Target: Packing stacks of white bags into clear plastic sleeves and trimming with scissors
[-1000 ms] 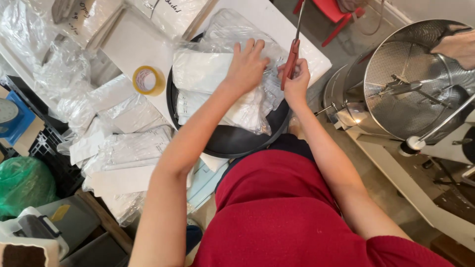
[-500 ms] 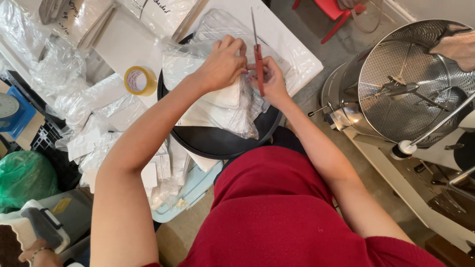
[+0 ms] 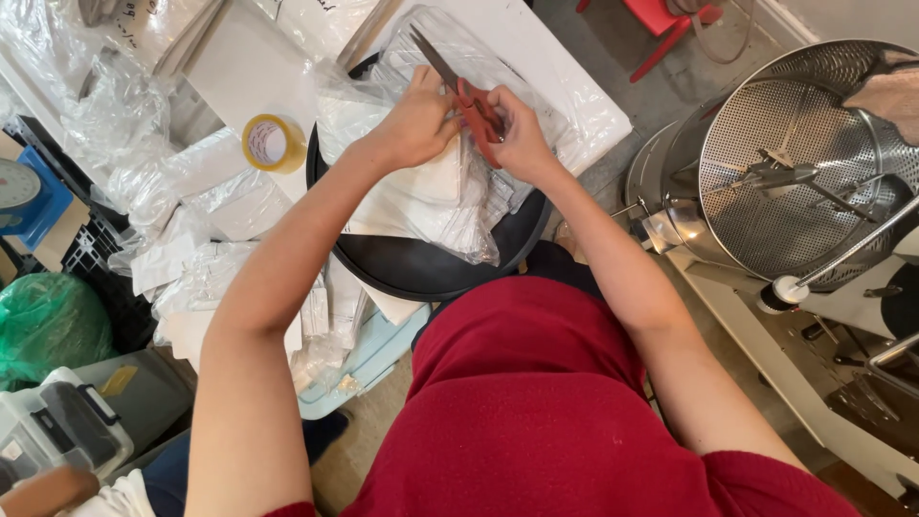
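While gripping red-handled scissors (image 3: 476,101) near the upper middle of the frame, right hand (image 3: 522,134) closed around the handles, blades pointing up and left. Left hand (image 3: 414,123) just beside it, fingers pinched narrow on the edge of a clear plastic bag (image 3: 450,206) with white packets inside; whether the thumb touches the scissors, cannot tell. Bag lying on a round black tray (image 3: 421,273) in the centre, spilling over its near side. To the left of the tray, a roll of yellow tape (image 3: 272,143) on a white table (image 3: 244,72), among heaps of crumpled clear wrapping (image 3: 182,206) and more white packets. Blue scale (image 3: 24,196) at the left edge, green bag (image 3: 43,325) below it, grey plastic box (image 3: 57,431) in the lower left corner. At right, a large round metal sieve drum (image 3: 804,168) with stirring arms inside, well apart from both hands. Red chair (image 3: 661,19) at the top edge. Red shirt (image 3: 546,412) filling the lower middle.
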